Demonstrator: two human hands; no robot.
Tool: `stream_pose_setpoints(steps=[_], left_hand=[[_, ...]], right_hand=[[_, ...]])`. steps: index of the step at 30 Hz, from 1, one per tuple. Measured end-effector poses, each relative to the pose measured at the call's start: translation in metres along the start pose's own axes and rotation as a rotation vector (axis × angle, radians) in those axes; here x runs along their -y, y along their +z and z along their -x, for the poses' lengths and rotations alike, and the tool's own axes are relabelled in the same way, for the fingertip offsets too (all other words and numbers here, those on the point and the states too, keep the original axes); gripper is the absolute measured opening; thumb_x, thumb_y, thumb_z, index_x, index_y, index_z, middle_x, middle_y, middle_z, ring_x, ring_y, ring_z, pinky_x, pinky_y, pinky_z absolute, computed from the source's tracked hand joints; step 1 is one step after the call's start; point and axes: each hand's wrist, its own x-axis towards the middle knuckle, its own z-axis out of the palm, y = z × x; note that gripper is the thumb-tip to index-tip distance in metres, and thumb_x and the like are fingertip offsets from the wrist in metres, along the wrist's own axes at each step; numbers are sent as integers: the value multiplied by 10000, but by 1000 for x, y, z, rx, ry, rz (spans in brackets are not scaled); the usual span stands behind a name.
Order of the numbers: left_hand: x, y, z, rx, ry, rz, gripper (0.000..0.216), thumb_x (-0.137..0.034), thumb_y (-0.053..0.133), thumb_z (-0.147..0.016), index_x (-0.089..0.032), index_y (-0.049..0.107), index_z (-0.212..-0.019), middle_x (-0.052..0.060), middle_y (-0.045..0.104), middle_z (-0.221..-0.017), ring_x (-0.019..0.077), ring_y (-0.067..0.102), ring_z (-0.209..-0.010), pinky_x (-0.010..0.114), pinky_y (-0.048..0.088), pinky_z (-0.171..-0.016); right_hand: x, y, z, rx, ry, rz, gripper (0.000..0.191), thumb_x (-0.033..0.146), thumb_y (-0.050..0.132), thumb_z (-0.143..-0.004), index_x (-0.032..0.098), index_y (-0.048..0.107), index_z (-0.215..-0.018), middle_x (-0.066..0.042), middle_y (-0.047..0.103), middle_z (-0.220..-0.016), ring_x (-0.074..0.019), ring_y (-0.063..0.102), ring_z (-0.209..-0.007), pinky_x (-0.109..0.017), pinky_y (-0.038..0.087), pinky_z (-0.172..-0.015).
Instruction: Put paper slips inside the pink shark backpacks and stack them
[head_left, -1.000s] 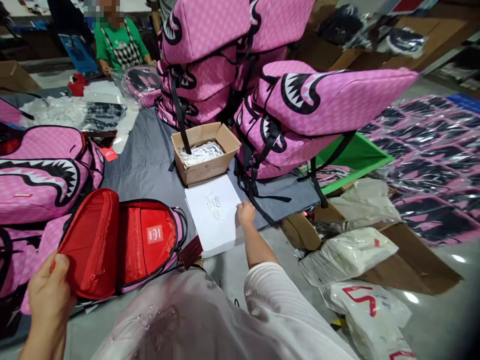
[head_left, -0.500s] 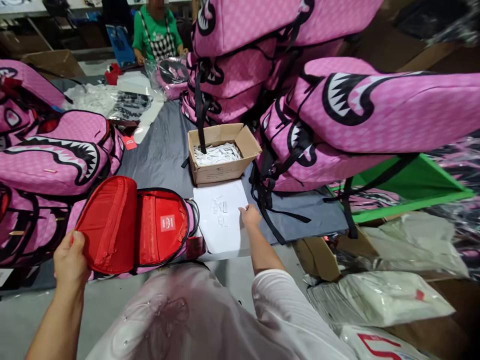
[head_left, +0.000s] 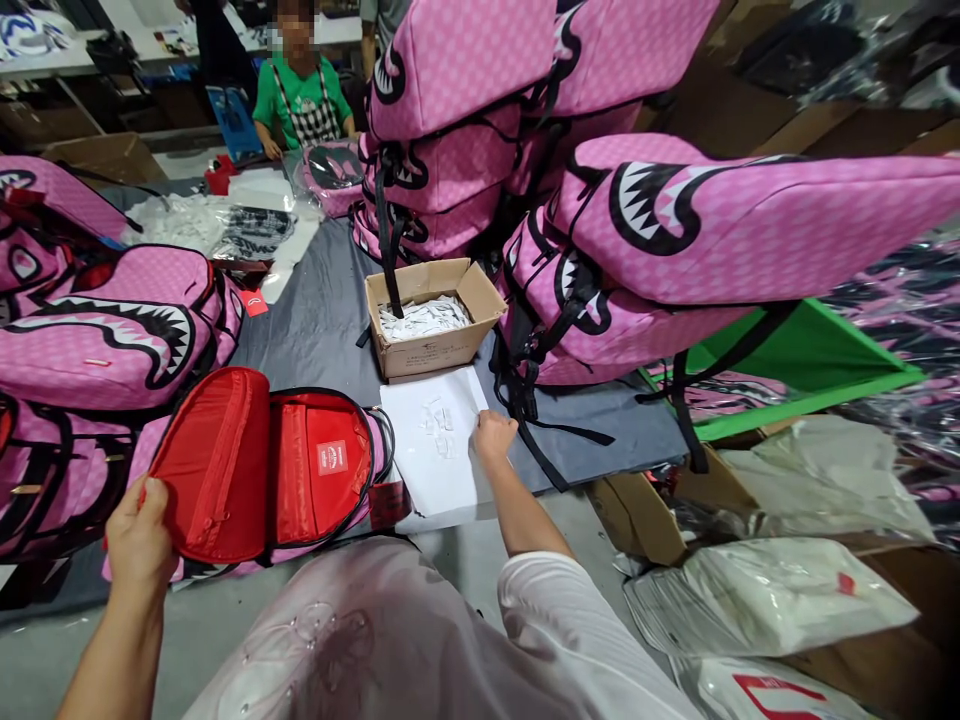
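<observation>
A pink backpack (head_left: 142, 445) lies unzipped in front of me, its red lining (head_left: 225, 470) folded out to the left. My left hand (head_left: 139, 535) grips the edge of its opened front panel. Inside the bag is a small light label (head_left: 332, 457), and a dark red tag (head_left: 390, 505) hangs at its right side. Beside the bag lies a white paper sheet (head_left: 420, 480) bearing several small clear pieces (head_left: 442, 430). My right hand (head_left: 493, 437) is closed at the sheet's right edge, apparently pinching it; the fingertips are partly hidden.
Behind the sheet stands a cardboard box (head_left: 427, 355) full of small white slips. Stacked pink backpacks rise at the right (head_left: 652, 230) and left (head_left: 112, 320). A green-edged bin (head_left: 825, 400) and plastic-wrapped packages (head_left: 780, 590) lie right. A person in green (head_left: 304, 105) is across the table.
The view has shifted slightly, so the table things appear a little lower and further left. My right hand's fingers look more curled at the paper's edge. My left hand keeps its hold.
</observation>
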Motion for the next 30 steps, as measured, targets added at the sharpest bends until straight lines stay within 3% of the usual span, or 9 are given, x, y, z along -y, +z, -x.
stream_pose_setpoints(steps=[4, 10, 15, 19, 23, 26, 30], left_hand=[[2, -2, -3, -5, -10, 2, 515, -594, 810, -573, -189, 527, -719, -76, 430, -622, 91, 384, -551, 219, 314, -528], [3, -4, -6, 10, -7, -7, 572, -652, 797, -582, -188, 479, -687, -82, 405, -599, 80, 351, -536, 212, 299, -510], [1, -6, -7, 3, -30, 26, 588, -652, 822, -517, -185, 532, -727, -78, 450, -608, 86, 383, -538, 216, 331, -515], [1, -8, -9, 18, -33, 48, 566, -625, 824, -530, -185, 518, -710, -73, 476, -620, 88, 408, -551, 219, 357, -534], [3, -11, -11, 35, -36, 83, 527, -577, 827, -551, -184, 551, -769, -49, 561, -709, 110, 481, -608, 244, 421, -600], [1, -12, -12, 40, -42, 106, 498, -548, 833, -562, -189, 537, -740, -53, 542, -674, 111, 464, -591, 241, 399, -568], [0, -13, -12, 57, -25, 127, 524, -567, 834, -550, -195, 498, -703, -59, 517, -660, 94, 405, -549, 247, 415, -555]], right_hand=[[-3, 2, 8, -97, -69, 47, 307, 103, 464, -921, 152, 698, -1114, -144, 632, -1216, -214, 514, -962, -347, 266, -859], [1, 0, 15, -63, -105, 39, 273, 78, 495, -900, 177, 715, -1029, -82, 636, -1023, -181, 483, -866, -327, 245, -796], [16, -3, 23, -24, -216, 47, 235, 92, 497, -921, 157, 691, -1035, -92, 648, -1020, -181, 507, -874, -301, 266, -753], [27, -7, 25, 34, -168, 75, 254, 109, 441, -968, 157, 664, -1079, -95, 648, -1031, -167, 545, -828, -281, 271, -661], [33, -11, 25, 88, -143, 95, 269, 243, 399, -1040, 175, 636, -1149, -106, 650, -1078, -167, 600, -829, -269, 306, -647], [35, -18, 23, 133, -107, 119, 251, 242, 417, -1035, 174, 634, -1140, -108, 665, -1036, -169, 622, -788, -269, 321, -638], [32, -33, 19, 58, -50, 124, 284, 243, 380, -1046, 176, 631, -1162, -108, 680, -1042, -174, 629, -801, -275, 317, -635]])
